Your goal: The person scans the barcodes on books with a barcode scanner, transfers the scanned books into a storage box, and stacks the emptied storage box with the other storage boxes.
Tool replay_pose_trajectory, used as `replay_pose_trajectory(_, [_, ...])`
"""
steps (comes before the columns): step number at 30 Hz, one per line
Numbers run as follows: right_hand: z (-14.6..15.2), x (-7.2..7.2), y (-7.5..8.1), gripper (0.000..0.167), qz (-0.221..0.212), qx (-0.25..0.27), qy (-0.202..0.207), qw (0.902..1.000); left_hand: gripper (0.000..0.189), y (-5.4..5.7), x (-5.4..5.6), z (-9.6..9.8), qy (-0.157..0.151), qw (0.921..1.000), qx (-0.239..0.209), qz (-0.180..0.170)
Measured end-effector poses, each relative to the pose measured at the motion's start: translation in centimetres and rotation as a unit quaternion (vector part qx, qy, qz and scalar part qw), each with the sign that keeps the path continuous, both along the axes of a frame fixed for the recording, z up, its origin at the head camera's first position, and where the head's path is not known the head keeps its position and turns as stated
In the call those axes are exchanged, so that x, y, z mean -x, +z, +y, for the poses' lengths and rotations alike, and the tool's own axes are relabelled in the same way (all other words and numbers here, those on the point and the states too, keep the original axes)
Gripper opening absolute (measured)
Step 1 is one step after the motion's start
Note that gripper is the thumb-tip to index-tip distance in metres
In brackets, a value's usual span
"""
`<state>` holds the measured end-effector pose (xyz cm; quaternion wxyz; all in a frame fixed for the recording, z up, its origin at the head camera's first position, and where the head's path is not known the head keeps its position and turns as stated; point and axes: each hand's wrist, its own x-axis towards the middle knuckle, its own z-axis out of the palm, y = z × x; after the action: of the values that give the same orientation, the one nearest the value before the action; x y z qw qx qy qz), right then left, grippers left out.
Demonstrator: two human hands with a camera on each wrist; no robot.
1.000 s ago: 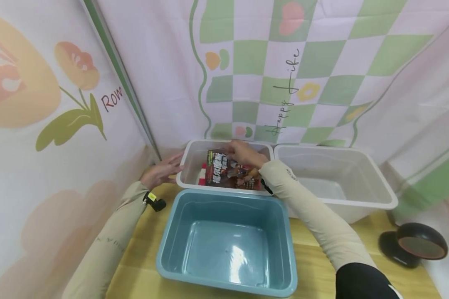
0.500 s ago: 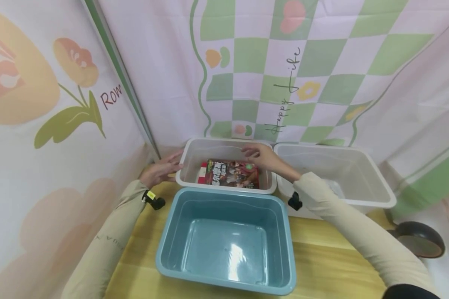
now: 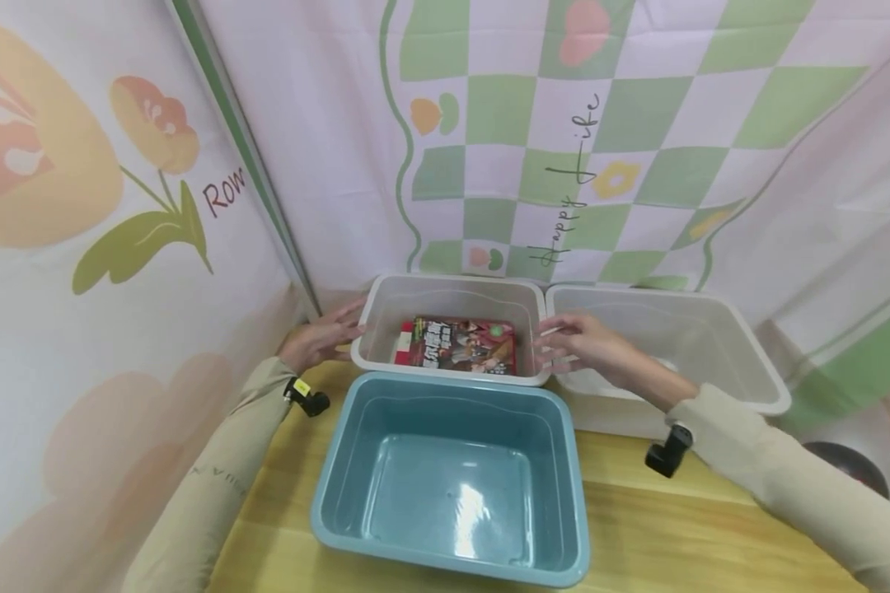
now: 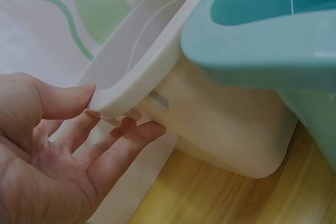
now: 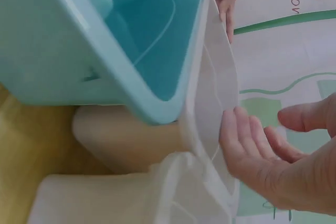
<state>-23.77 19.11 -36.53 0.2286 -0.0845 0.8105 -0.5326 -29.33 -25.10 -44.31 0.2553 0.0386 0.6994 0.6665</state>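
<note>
The left white bin (image 3: pixel 452 282) stands against the curtain, with a red and dark printed box (image 3: pixel 463 346) lying inside, large white characters on its face. My left hand (image 3: pixel 320 339) holds the bin's left end. In the left wrist view, the thumb is on the white rim (image 4: pixel 126 98) and the fingers are curled under it. My right hand (image 3: pixel 593 350) holds nothing, its fingers spread at the same bin's right rim, where the two white bins meet. In the right wrist view, those fingers (image 5: pixel 244 135) are loosely bent and overlap the bin's side.
A teal tub (image 3: pixel 448 494) sits in front of the left bin, its back rim close against it. To the right stands a second white bin (image 3: pixel 660 305). Partly behind the right sleeve is a dark round object (image 3: pixel 849 465). All of it rests on a wooden table (image 3: pixel 660 527).
My right hand has come up out of the left bin and moved right to its right rim, leaving the printed box lying inside. The left hand has stayed put.
</note>
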Motion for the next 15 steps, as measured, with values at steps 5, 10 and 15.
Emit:
replay_pose_trajectory(5, [2.6,-2.0,-0.5,0.023,-0.045,-0.023,-0.008,0.9987,0.074,0.0,-0.3,-0.1,-0.008,0.9999,-0.011,0.003])
replay_pose_trajectory(10, [4.1,-4.7,-1.7,0.017,-0.09,0.004,-0.013,0.9958,0.072,0.1,-0.6,-0.4,-0.022,0.9995,-0.015,0.017])
replay_pose_trajectory(15, [3.4,-7.8,-3.3,0.05,-0.12,0.041,-0.045,0.9909,0.073,0.1,-0.2,-0.1,-0.02,0.9997,0.001,0.013])
